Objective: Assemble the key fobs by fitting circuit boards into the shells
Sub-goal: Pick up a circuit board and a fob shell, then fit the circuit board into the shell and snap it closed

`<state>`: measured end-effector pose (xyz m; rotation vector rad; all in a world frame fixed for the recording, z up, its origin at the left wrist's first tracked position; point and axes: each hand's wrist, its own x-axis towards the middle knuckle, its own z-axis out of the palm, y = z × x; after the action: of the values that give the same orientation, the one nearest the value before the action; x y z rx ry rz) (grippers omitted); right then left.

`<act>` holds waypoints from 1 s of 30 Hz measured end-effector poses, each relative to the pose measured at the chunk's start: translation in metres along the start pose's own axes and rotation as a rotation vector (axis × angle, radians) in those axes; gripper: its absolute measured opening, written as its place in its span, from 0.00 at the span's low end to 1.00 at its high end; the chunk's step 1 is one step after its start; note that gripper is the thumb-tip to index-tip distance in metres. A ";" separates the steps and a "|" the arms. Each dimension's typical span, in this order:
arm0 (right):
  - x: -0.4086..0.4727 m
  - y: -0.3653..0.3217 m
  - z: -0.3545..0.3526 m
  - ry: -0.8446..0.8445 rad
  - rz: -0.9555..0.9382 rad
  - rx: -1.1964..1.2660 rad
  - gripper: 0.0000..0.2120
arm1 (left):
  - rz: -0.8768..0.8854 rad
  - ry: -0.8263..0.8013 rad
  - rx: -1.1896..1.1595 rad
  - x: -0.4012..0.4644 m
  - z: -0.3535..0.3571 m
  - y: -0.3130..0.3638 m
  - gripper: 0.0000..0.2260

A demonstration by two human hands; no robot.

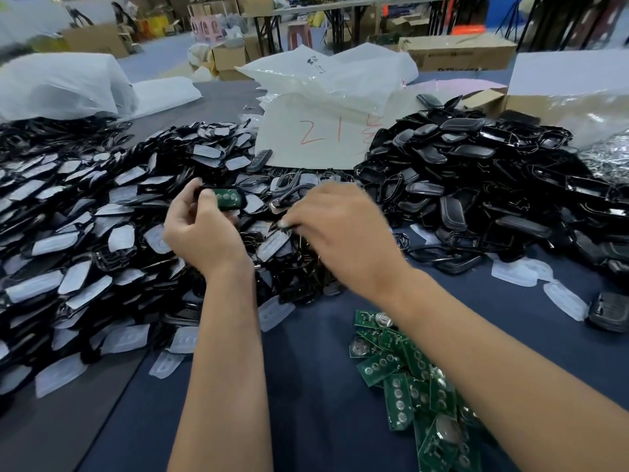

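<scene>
Green against black marks the step in hand: the left hand (pixel 204 229) grips a dark shell (pixel 221 198) with a circuit board (pixel 227 198) already lying in it, held just above the shell heap toward the far middle of the tabletop (pixel 306 386). Whether the board is fully seated cannot be told from this view. The right hand (pixel 343 229) is blurred; its fingers are curled down into the heap of parts beside the left hand and seem to pinch something small and dark, though what it is stays unclear. The next move probably calls for pressing the board flat into its recess, or mating a matching piece over it, with both hands brought together.

Loose boards (pixel 401 366) lie piled at the near right edge. Black shell halves (pixel 476 172) are mounded at the far right, and shells with pale pads (pixel 85 233) spread over the left side. Plastic bags (pixel 326 83) lie along the far edge; their contents are hidden.
</scene>
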<state>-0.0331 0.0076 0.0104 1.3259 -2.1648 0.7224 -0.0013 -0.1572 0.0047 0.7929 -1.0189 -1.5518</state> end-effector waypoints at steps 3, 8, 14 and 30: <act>-0.029 0.031 -0.030 0.296 0.310 0.261 0.08 | 0.000 -0.330 0.007 -0.028 0.015 0.000 0.10; -0.084 0.075 -0.069 0.549 0.790 0.752 0.13 | 0.108 -1.152 0.379 -0.112 0.036 -0.030 0.11; -0.132 0.092 -0.080 0.411 0.858 1.043 0.09 | 0.387 -1.422 0.711 -0.154 0.030 -0.060 0.08; -0.135 0.088 -0.078 0.374 0.925 1.055 0.13 | -0.238 -1.344 0.247 -0.155 0.032 -0.050 0.01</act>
<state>-0.0476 0.1800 -0.0366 0.3265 -2.0100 2.4578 -0.0178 0.0037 -0.0312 -0.1228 -2.1381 -2.2005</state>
